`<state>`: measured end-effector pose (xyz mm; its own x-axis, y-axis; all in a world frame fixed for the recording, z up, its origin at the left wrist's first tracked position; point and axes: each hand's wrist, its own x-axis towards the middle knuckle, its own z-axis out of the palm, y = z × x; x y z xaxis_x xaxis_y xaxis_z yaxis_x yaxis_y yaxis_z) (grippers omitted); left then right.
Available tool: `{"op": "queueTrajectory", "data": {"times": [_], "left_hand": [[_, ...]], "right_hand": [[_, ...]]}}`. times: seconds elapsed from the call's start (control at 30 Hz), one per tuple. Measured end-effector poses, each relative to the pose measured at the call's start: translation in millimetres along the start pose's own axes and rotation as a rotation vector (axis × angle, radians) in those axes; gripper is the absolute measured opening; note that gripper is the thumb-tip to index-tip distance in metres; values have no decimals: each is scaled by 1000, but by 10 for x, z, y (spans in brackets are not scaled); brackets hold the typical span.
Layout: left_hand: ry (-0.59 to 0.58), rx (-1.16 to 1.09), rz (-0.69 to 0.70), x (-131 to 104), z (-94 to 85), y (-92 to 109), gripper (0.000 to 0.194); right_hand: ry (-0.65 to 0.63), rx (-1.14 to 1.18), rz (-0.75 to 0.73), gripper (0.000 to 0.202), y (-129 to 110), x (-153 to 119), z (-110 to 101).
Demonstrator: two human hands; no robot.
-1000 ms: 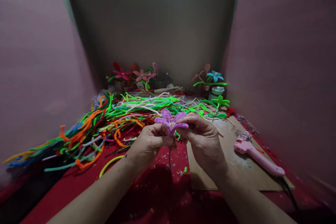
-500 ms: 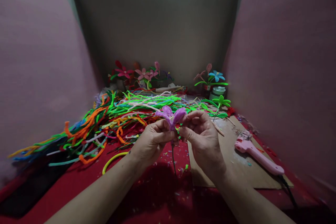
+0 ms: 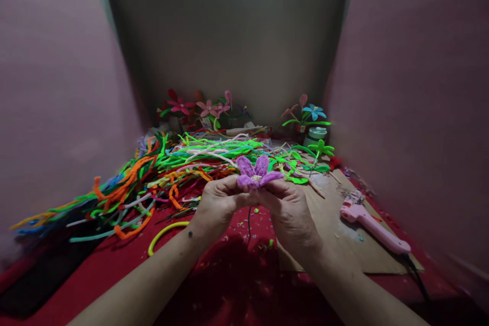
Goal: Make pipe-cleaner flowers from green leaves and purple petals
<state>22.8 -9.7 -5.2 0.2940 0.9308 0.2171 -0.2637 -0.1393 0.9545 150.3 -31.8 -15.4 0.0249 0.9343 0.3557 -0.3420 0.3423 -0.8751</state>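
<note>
A purple pipe-cleaner flower (image 3: 260, 168) with a pale yellow centre is held up between my two hands, its petals spread and its face tilted toward me. My left hand (image 3: 223, 204) is closed at the flower's left side, thumb and forefinger pinching beneath the petals. From the right, my right hand (image 3: 290, 214) pinches the flower's base, fingertips partly hidden under the petals. A thin dark stem hangs below the hands over the red cloth (image 3: 229, 275).
Pipe cleaners (image 3: 214, 153) in many colours lie heaped behind and to the left. On the right, a pink glue gun (image 3: 376, 224) rests on a cardboard sheet (image 3: 321, 234). Finished flowers (image 3: 208, 108) and a lidded jar (image 3: 316, 135) stand at the back.
The purple flower has tipped toward me, so its face and centre now show more fully. My right hand has come lower and closer in beneath the petals.
</note>
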Motion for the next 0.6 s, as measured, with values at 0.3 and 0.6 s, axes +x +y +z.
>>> {"op": "queueTrajectory", "data": {"times": [0.3, 0.6], "left_hand": [[144, 122, 143, -97, 102, -3, 7], [145, 349, 246, -131, 75, -78, 9]], "right_hand": [[87, 4, -69, 4, 91, -53, 70], [84, 5, -85, 3, 102, -58, 92]]}}
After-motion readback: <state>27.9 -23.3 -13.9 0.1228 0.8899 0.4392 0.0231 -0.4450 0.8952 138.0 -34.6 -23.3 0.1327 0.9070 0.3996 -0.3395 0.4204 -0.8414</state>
